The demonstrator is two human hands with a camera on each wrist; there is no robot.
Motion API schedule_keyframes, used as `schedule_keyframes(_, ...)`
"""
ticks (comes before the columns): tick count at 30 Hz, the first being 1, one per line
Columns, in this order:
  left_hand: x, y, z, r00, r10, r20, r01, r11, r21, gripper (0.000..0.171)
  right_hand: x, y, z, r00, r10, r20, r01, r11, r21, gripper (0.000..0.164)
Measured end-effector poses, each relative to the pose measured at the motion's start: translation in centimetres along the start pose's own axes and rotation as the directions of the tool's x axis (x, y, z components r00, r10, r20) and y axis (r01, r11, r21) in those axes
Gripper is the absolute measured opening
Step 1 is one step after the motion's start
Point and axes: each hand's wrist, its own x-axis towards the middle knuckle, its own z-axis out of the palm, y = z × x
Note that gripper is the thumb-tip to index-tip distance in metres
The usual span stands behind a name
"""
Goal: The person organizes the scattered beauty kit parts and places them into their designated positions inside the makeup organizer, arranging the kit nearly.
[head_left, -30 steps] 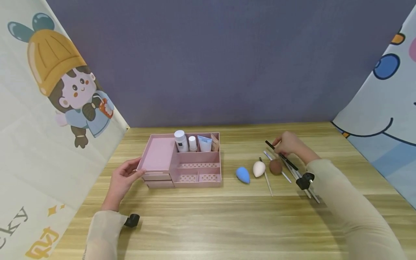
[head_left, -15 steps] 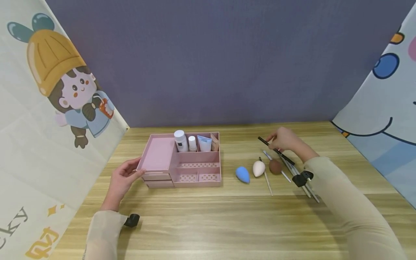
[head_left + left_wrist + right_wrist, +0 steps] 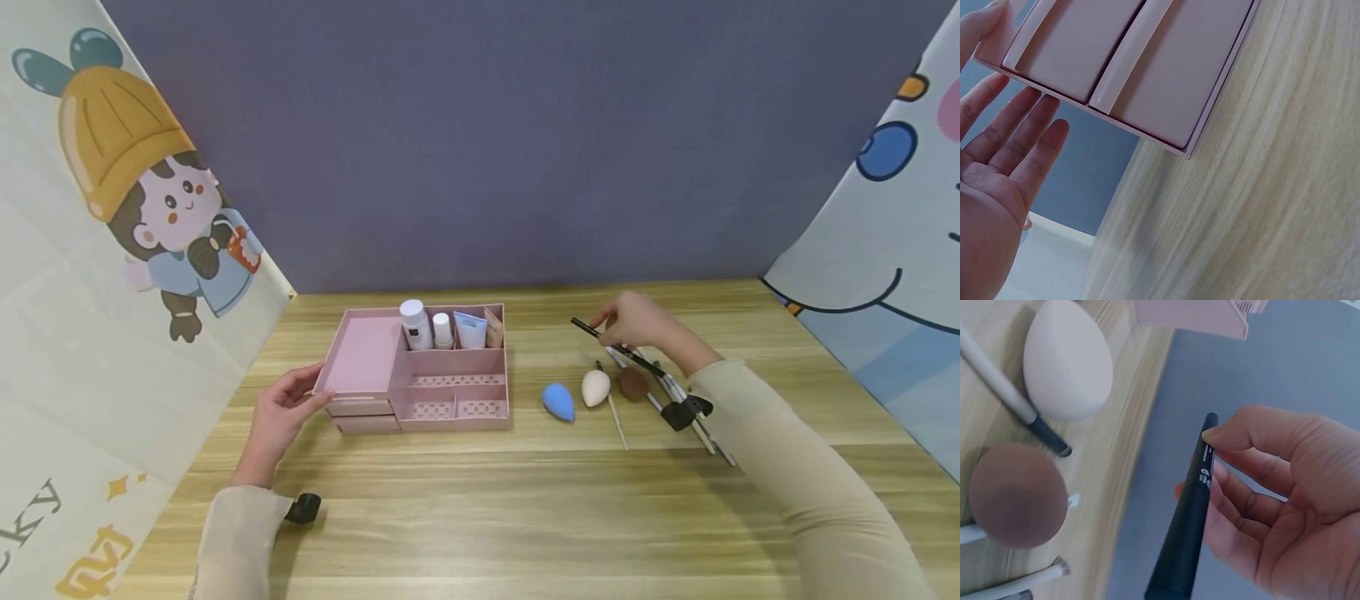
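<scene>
Two bare hands work above the desk point(image 3: 465, 521), one at the pink organizer point(image 3: 366, 354), the other well to its right. The left hand point(image 3: 285, 410) meets the organizer's near left corner, its forearm rising from in front of it; the thumb rests on that corner while the other fingers lie fairly straight against the left side, uncurled. The right hand point(image 3: 637, 322), on an arm stretched out to the right of the organizer, pinches a black stick point(image 3: 1184, 531) between thumb and fingers. Held above the desk to the right of the organizer, the stick slants, one end pointing toward the organizer. Also right of the organizer lie a blue sponge point(image 3: 558, 402), nearest to it, then a white sponge point(image 3: 596, 388), a brown sponge point(image 3: 632, 384) and several slim brushes point(image 3: 702, 435). Two white bottles point(image 3: 417, 327) and a tube point(image 3: 472, 332) stand in the organizer's back row.
</scene>
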Motion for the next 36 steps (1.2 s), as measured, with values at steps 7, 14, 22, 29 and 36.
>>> schedule_keyframes(7, -0.1, 0.1, 0.1, 1.0, -0.007, -0.001, 0.007, 1.0, 0.007, 0.042, -0.3, -1.5, 0.3, 1.0, -0.022, 0.007, 0.022, 1.0, -0.001, 0.028)
schedule_keyframes(14, -0.1, 0.0, 0.1, 1.0, -0.016, 0.0, 0.016, 0.999, 0.037, 0.043, -0.6, -2.9, 0.7, 0.998, -0.053, 0.024, 0.054, 0.998, -0.021, 0.027)
schedule_keyframes(22, -0.2, 0.1, 0.4, 1.0, -0.003, 0.001, 0.003, 1.0, -0.013, 0.041, -0.8, -4.1, 1.1, 0.995, -0.092, 0.027, 0.092, 0.995, -0.027, 0.026)
schedule_keyframes(29, -0.4, 0.5, 0.7, 1.0, -0.004, 0.001, 0.004, 0.999, -0.05, 0.042, -0.9, -5.4, 1.8, 0.991, -0.125, 0.035, 0.127, 0.99, -0.058, 0.027)
schedule_keyframes(36, -0.3, 0.2, 0.6, 1.0, 0.0, 0.001, 0.0, 0.999, -0.033, 0.041, -0.4, -6.9, 3.0, 0.977, -0.201, 0.074, 0.206, 0.976, -0.075, 0.028)
